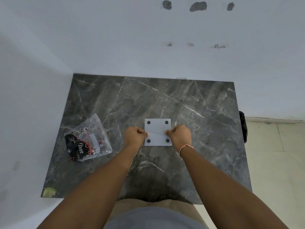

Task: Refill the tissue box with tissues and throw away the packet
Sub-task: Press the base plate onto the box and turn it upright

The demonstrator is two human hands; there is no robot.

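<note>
Head view, looking down. Dark grey marble-patterned rectangular tabletop set into a corner of pale walls. Taken as landmark: white translucent square plastic tissue box, lying upside down near the centre of the tabletop, flat underside up, four round black feet at its corners.

Left hand touching the left edge of the box, fingers curled, thumb tip pinching that edge about halfway along. Right hand touching the right edge of the box, fingers curled likewise, fingertips pinching that edge at the same height. Box held between both hands, resting on the tabletop. Red-and-white thread band round the right wrist.

Crumpled clear plastic tissue packet with black and red print lying flat on the tabletop, well to the left of the box, apart from both hands. Lettering "Dove" legible on the dark printed part. Contents of the packet not discernible.

Small patch of yellowish-green tape on the near left corner of the tabletop, far from the box. Black plastic bag hanging beyond the right edge of the tabletop, to the right of the box, only partly seen. Pale tiled floor to the right of the box, past the table edge. Rough grey patches on the wall far behind the box.
</note>
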